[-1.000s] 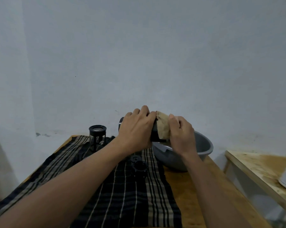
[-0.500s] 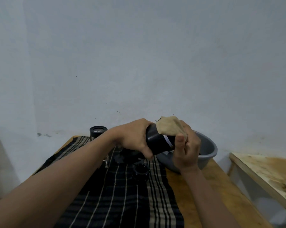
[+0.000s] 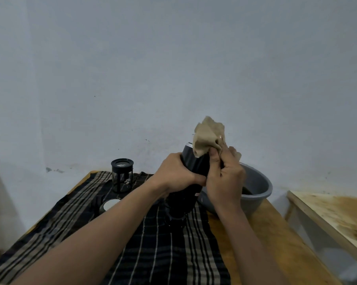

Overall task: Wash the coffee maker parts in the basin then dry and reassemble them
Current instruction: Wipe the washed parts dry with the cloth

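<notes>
The 2 hands are close together over the table [image 3: 276, 233], both busy with 1 black cylinder [image 3: 196, 167]. The left hand [image 3: 177, 173] wraps around its middle, fingers curled over the far side and thumb on the near side. The cylinder is in the air and tilted, its silver-rimmed top leaning up and away, just left of the grey basin [image 3: 259, 190]. The right hand [image 3: 224, 177] pinches a tan rag [image 3: 208, 138] and presses it against the upper part of the cylinder, with the loose end of the rag sticking up above the fingers. The 2 thumbs nearly meet on the cylinder's near side.

Below the cylinder's lower end, a short black part [image 3: 174, 218] stands on the striped cloth [image 3: 153, 254]; I cannot tell if they touch. Further left on the cloth stands a glass jar [image 3: 122, 175] with a black lid, and nearer to me a small round cap [image 3: 110, 205] with a pale top. The basin sits on bare wood at the cloth's right edge, with something dark inside it. A side table [image 3: 337, 212] stands to the right.
</notes>
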`<action>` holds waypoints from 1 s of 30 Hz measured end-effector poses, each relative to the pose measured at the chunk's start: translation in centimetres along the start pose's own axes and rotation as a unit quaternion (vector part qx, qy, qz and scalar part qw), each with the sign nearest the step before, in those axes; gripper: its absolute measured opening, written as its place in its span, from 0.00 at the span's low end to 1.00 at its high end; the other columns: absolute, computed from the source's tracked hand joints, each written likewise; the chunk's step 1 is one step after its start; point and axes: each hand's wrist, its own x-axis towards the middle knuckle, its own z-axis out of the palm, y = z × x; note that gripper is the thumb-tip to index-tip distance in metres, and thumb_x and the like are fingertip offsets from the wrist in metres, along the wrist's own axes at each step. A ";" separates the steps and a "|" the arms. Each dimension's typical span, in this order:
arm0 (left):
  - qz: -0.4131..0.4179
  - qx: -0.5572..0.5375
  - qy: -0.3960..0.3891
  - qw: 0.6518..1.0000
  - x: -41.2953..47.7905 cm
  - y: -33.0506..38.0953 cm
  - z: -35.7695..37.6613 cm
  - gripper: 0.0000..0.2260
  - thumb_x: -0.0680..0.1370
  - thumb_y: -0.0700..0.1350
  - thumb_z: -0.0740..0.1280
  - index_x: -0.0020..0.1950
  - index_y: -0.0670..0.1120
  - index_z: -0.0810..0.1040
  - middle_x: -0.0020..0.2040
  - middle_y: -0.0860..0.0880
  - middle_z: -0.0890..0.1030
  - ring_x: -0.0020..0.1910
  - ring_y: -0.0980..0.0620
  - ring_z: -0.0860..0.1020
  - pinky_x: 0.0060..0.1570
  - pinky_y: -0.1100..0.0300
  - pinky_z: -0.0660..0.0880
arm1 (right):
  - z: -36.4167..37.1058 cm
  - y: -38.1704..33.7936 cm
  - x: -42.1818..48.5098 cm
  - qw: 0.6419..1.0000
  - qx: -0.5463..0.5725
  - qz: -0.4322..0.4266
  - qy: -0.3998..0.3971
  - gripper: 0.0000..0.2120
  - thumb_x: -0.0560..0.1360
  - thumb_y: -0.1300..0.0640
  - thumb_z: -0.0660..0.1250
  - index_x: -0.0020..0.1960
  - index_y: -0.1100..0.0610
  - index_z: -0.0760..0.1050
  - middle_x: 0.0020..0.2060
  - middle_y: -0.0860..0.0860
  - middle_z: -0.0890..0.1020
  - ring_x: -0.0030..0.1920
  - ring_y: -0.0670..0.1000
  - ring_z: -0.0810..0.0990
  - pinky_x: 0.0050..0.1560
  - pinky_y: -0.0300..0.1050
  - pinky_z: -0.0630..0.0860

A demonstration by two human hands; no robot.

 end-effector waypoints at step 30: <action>0.040 -0.273 0.057 0.959 0.3 -0.7 -0.3 0.24 0.85 0.56 0.59 0.80 0.57 0.61 0.58 0.55 0.83 0.56 0.57 0.83 0.56 0.60 0.79 | 1.6 -3.1 1.8 0.951 -0.068 0.026 -0.301 0.29 0.86 0.48 0.50 0.83 0.49 0.43 0.81 0.41 0.37 0.79 0.39 0.34 0.81 0.45 0.43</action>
